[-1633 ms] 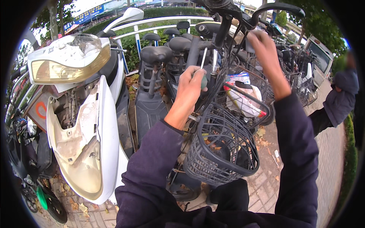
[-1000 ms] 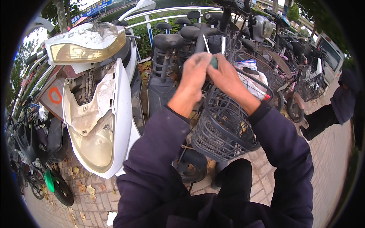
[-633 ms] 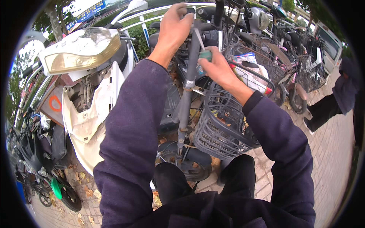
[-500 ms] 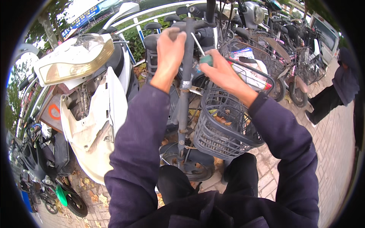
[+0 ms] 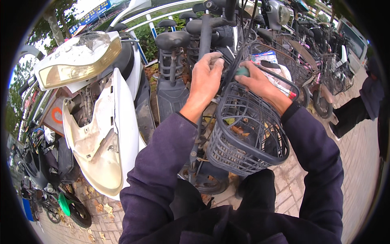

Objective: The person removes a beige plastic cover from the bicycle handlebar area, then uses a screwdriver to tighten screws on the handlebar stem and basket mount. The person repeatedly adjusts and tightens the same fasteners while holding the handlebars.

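Note:
My right hand (image 5: 260, 84) is closed around the green handle of a screwdriver (image 5: 242, 71), above the back of a black wire basket (image 5: 248, 156). The tool's tip is hard to make out among dark cables (image 5: 228, 75). At the grey steering tube (image 5: 206, 35) of a bike or scooter, my left hand (image 5: 205, 77) has its fingers curled and drawn together, partly covering the tube. Whatever lies between those fingertips is hidden. The two hands are a short way apart, with the cables between them.
A white scooter with a removed-looking front panel (image 5: 95, 142) stands close on the left. Behind are a black saddle (image 5: 172, 40) and a white railing (image 5: 174, 5). More parked bikes (image 5: 321, 97) stand at right, near a person in dark clothes (image 5: 359, 110). Dry leaves lie on the paving.
Both hands have come down and to the right, the left one from beside the tube to in front of it. The screwdriver moved along with my right hand. The basket has swung slightly to the right.

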Action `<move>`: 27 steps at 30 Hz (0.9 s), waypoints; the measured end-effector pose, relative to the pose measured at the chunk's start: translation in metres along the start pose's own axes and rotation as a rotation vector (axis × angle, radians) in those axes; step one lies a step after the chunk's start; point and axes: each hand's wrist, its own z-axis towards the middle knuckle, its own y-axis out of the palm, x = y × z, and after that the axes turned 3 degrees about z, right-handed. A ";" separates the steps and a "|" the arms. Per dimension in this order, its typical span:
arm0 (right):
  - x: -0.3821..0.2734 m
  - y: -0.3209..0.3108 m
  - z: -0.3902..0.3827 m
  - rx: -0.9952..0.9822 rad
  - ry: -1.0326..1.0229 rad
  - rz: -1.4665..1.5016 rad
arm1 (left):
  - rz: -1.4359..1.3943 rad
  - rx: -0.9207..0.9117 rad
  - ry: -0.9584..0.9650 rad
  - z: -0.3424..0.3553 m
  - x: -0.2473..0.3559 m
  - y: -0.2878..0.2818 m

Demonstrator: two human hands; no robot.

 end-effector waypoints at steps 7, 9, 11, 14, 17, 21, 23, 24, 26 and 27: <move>0.010 0.007 0.051 -0.118 -0.213 0.393 | 0.080 0.084 0.141 0.028 -0.001 -0.004; 0.015 0.006 0.055 -0.128 -0.165 0.447 | 0.151 0.060 0.153 0.030 -0.006 0.005; 0.018 0.005 0.058 -0.137 -0.156 0.456 | 0.126 0.003 0.059 0.030 -0.010 0.013; 0.018 0.006 0.059 -0.153 -0.141 0.455 | -0.077 0.093 -0.074 0.028 -0.011 0.019; 0.013 0.013 0.060 -0.135 -0.183 0.541 | -0.093 0.122 -0.037 0.018 -0.009 0.024; 0.005 0.011 0.051 -0.094 -0.054 0.600 | -0.035 0.219 -0.043 0.000 -0.013 0.029; 0.003 0.012 0.046 -0.127 -0.064 0.568 | 0.036 0.223 -0.059 -0.008 -0.015 0.027; 0.002 0.008 0.043 -0.091 -0.052 0.537 | -0.078 0.156 -0.072 -0.012 -0.017 0.025; 0.003 0.004 0.037 -0.094 -0.014 0.335 | 0.088 0.203 0.077 -0.031 -0.022 0.009; 0.003 0.000 0.032 -0.075 0.078 0.232 | 0.048 0.220 0.090 -0.046 -0.024 0.002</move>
